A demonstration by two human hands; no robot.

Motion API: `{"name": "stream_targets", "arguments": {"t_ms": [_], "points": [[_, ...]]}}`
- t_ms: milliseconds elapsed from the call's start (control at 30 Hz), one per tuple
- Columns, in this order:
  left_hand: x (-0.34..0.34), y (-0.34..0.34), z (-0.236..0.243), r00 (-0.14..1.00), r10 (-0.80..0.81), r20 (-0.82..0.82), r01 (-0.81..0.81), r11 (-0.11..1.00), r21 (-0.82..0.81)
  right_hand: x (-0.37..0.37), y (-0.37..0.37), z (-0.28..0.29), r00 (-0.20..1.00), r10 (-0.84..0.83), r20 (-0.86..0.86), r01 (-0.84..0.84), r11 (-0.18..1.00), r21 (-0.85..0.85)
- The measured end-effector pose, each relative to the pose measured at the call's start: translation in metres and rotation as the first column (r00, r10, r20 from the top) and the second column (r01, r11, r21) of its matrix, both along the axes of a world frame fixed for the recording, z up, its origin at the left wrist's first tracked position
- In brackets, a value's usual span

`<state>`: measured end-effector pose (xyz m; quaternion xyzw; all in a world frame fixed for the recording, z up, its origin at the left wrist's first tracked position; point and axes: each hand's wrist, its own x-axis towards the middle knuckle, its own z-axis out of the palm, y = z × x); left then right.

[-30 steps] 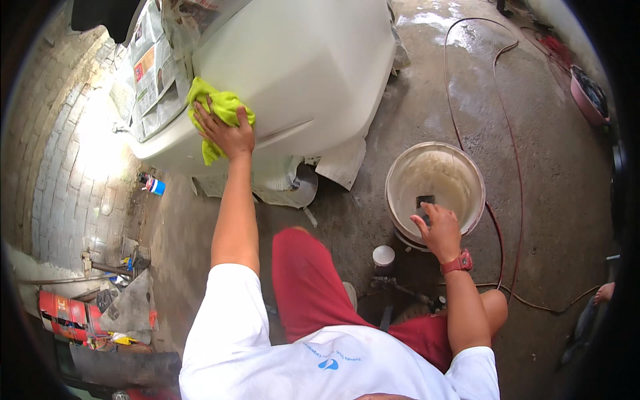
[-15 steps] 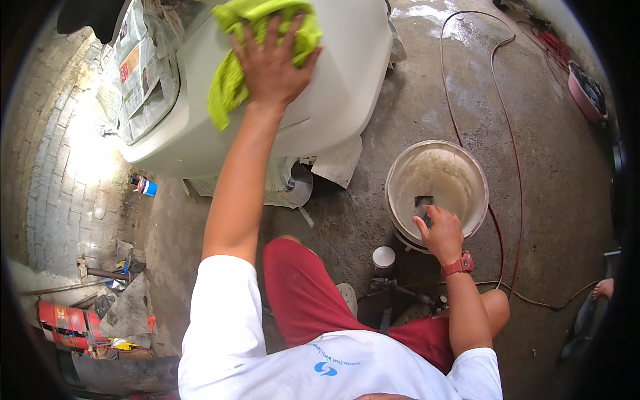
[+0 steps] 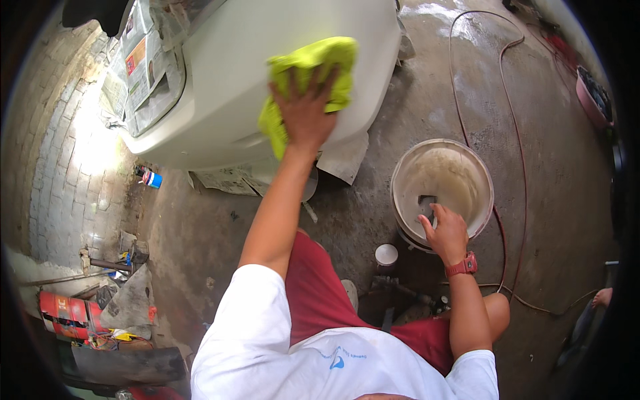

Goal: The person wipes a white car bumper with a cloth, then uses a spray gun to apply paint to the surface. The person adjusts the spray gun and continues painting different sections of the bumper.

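Observation:
My left hand (image 3: pixel 307 117) presses a bright yellow-green cloth (image 3: pixel 313 57) against a smooth whitish panel (image 3: pixel 233 73) that looks like a vehicle bumper. Its fingers are spread over the cloth, which hangs past the wrist side. Over the near rim of a pale bucket (image 3: pixel 477 177), my right hand (image 3: pixel 447 232) reaches inward, a red watch (image 3: pixel 462 265) on its wrist. Thumb and fingers curl around a small dark flat piece (image 3: pixel 427 199), partly hidden by them. What the piece is made of does not show clearly.
Newspaper (image 3: pixel 150 77) masks the panel's left part. A small white-topped container (image 3: pixel 386 255) stands near the bucket. A red hose (image 3: pixel 522 133) loops over the floor at right, by a pink basin (image 3: pixel 592 103). A red cylindrical container (image 3: pixel 70 315) and scrap lie at lower left.
My left hand has slid the cloth right and nearer to me along the panel. My right hand stays at the bucket with the dark piece. The view has shifted slightly.

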<state>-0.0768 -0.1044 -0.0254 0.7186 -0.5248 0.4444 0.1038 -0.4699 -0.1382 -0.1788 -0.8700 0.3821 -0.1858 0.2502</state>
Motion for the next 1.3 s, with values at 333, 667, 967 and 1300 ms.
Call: {"name": "stream_targets", "arguments": {"t_ms": [333,667,967,1300], "points": [[0.075,0.097,0.005,0.909,0.023,-0.416,-0.268,0.796,-0.542,0.0,0.0,-0.002,0.999,0.002,-0.035,-0.002,1.0,0.003],[-0.016,-0.043,0.008,0.978,-0.155,0.141,0.12,0.967,0.226,-0.001,-0.002,0.001,0.999,-0.003,-0.051,0.005,0.999,0.04],[-0.017,-0.023,-0.119,0.975,-0.22,0.038,0.168,0.833,0.528,-0.004,-0.004,-0.002,1.0,-0.005,0.002,0.005,1.0,0.0],[-0.022,0.058,-0.16,0.952,0.193,-0.238,-0.158,0.974,0.161,-0.005,-0.005,-0.002,1.0,0.003,0.006,-0.003,1.0,-0.009]]}}
